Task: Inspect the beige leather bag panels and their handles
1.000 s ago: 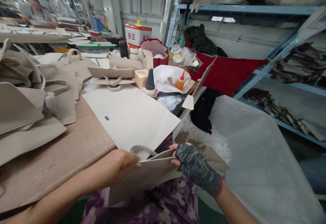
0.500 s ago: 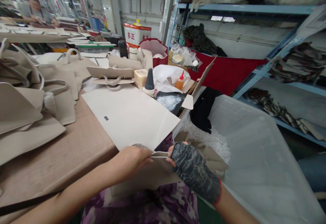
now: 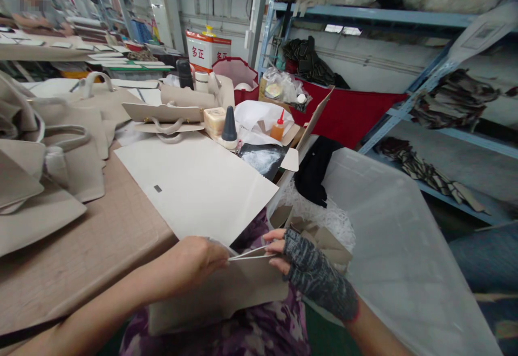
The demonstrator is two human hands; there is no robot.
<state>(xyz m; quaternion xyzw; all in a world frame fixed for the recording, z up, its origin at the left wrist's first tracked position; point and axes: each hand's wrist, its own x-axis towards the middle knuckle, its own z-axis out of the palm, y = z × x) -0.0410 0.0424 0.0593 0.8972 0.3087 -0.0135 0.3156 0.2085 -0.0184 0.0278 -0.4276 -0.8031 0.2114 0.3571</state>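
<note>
Over my lap hangs a beige leather-like panel [image 3: 226,294] with two pale edges along its top, parted in a narrow V on the right side. My left hand [image 3: 202,259] pinches these edges together at the left. At the right, my right hand [image 3: 281,251], in a grey knit fingerless glove, has its fingers spread around the ends of the edges, touching them. A large cream sheet [image 3: 198,183] with a small dark rectangle lies on the table just beyond my hands.
Beige bag parts [image 3: 60,156] with handles pile up at the left. A dark cone-topped bottle [image 3: 229,127], an orange bottle [image 3: 277,128] and a white-smeared black board [image 3: 261,159] stand at the back. A translucent bin [image 3: 388,237] is at the right; a person [image 3: 34,8] works far left.
My right hand's fingers have spread from a closed grip, and the two edges now gape more at that end. The panel and my left hand have shifted slightly left and down in view.
</note>
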